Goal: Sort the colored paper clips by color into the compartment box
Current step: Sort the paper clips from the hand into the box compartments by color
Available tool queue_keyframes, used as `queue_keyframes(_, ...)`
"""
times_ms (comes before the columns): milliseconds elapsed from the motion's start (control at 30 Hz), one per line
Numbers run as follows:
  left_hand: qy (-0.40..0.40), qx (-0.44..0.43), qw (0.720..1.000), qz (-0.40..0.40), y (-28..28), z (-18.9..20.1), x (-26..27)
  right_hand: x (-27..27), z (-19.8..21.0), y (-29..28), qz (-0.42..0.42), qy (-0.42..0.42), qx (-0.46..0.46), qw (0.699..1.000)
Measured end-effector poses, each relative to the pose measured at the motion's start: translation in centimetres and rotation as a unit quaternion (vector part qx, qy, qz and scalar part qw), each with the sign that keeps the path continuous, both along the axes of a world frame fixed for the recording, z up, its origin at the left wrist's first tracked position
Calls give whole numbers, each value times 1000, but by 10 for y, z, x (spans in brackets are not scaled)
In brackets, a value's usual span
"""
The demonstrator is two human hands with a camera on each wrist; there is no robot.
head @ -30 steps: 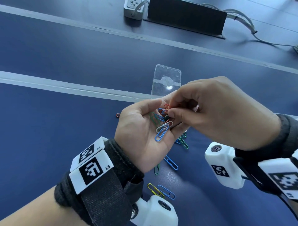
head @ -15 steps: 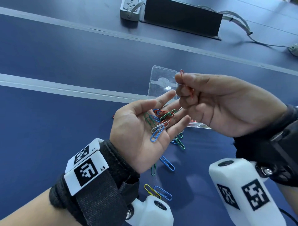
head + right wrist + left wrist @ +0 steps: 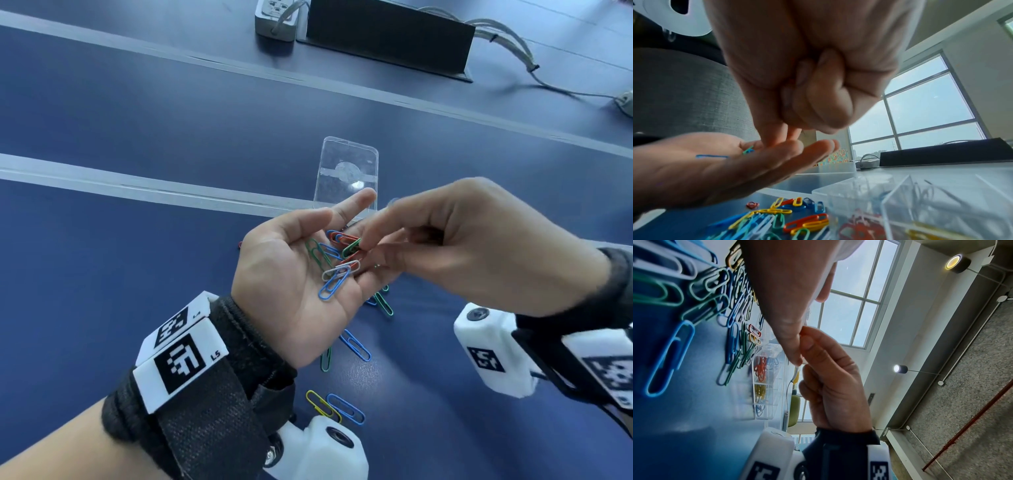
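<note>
The left hand [image 3: 291, 274] is lying palm-up with fingers relaxed, cradling a small heap of paper clips [image 3: 337, 263], blue, green, red and white. The right hand [image 3: 479, 246] is reaching in, its fingertips [image 3: 368, 240] closing in a pinching grip on the green clip [image 3: 351, 247] atop the heap. More loose clips [image 3: 354, 346] are lying on the blue surface [image 3: 102, 274] below. The clear compartment box [image 3: 764, 386] is sitting just beyond, holding red, yellow and blue clips apart.
</note>
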State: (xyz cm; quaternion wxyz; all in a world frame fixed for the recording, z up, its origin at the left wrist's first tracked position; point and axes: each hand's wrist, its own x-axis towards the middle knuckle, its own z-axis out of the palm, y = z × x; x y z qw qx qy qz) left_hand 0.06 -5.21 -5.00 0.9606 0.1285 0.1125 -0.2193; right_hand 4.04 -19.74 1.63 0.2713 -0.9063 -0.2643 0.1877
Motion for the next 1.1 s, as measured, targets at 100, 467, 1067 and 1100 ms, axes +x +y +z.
queue_keyframes(100,5,-3,1000,3,-1,1,0,1,1,-1,28,-21,-16,999)
queue_keyframes(467,14,2,1000,-18,1,-1,1,3,5,5,106,-89,-52,989)
queue_keyframes(1067,0,-22,999,-32,-1,-6,1,19,2,15,-165,355,289,873)
queue_keyframes(1100,-2,-20,999,-33,-1,-6,2,16,1,17,-155,283,236,917)
